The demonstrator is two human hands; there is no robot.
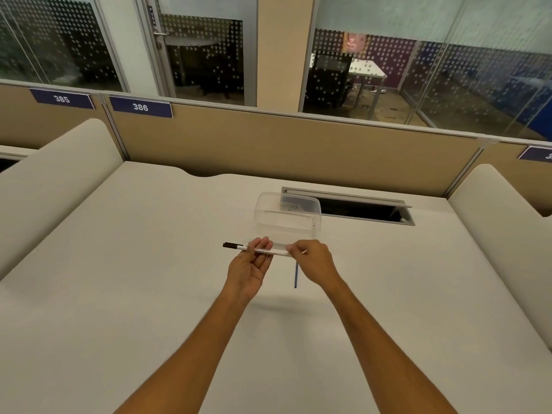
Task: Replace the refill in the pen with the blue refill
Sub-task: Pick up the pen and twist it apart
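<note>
A white pen with a dark cap at its left end is held level above the desk. My left hand holds its middle, palm up, with the fingers round the barrel. At the pen's right end my right hand pinches it, and a thin pale tip pokes out past the fingers. The blue refill lies on the desk below, between my two hands, its upper part hidden by the right hand.
A clear plastic container stands on the white desk just behind my hands. Behind it to the right is an open cable slot. Beige partitions close the desk at the back and both sides.
</note>
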